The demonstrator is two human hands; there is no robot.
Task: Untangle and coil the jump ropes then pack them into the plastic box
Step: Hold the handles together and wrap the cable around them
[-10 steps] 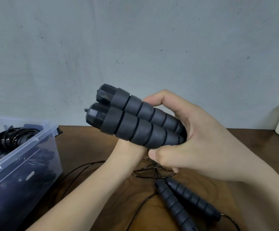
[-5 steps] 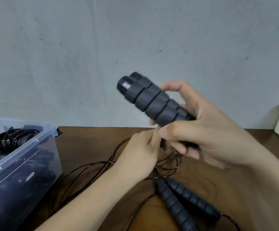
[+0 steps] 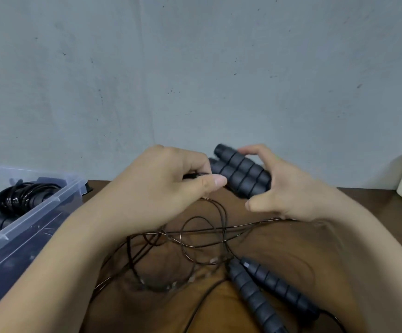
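Head: right hand (image 3: 289,188) around paired handles (image 3: 241,175), left hand (image 3: 161,188) on cord (image 3: 222,213).

We can read no text, label, brand, number or sign here, neither on the handles (image 3: 241,175) nor on the box (image 3: 30,212).
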